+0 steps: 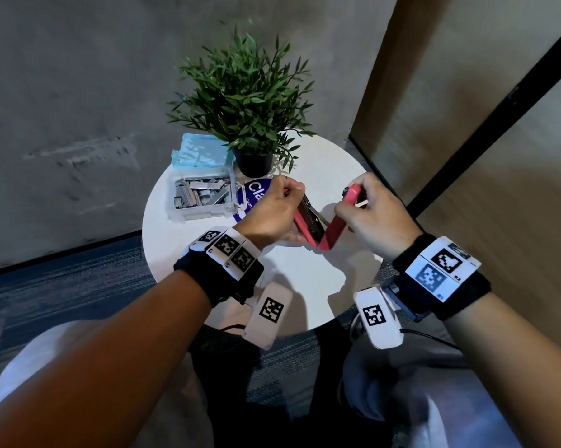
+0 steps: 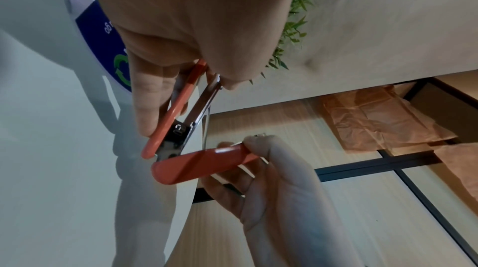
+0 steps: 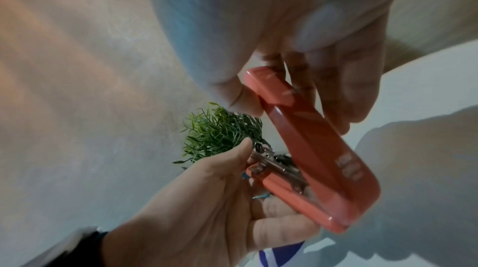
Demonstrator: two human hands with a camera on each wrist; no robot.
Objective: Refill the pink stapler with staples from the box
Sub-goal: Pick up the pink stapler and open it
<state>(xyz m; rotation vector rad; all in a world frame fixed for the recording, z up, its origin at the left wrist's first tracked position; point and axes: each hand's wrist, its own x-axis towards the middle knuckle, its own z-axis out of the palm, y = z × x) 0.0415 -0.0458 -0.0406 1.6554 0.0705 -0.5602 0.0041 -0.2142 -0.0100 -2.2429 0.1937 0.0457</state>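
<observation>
The pink stapler [image 1: 321, 226] is held above the round white table [image 1: 188, 250], hinged open in a V. My left hand [image 1: 274, 210] grips its base and metal staple channel [image 2: 204, 103], thumb on the channel's front end. My right hand [image 1: 369, 215] holds the pink top cover [image 1: 339, 218] near its tip, swung away from the base. In the right wrist view the cover [image 3: 318, 148] and the metal channel [image 3: 276, 167] show clearly. The clear staple box [image 1: 201, 195] with several staple strips stands open at the table's back left, its blue lid [image 1: 203, 151] raised.
A potted green plant [image 1: 247, 101] stands at the table's far edge behind the hands. A blue round sticker [image 1: 251, 195] lies between the box and my left hand. Carpet and a wooden wall panel surround the table.
</observation>
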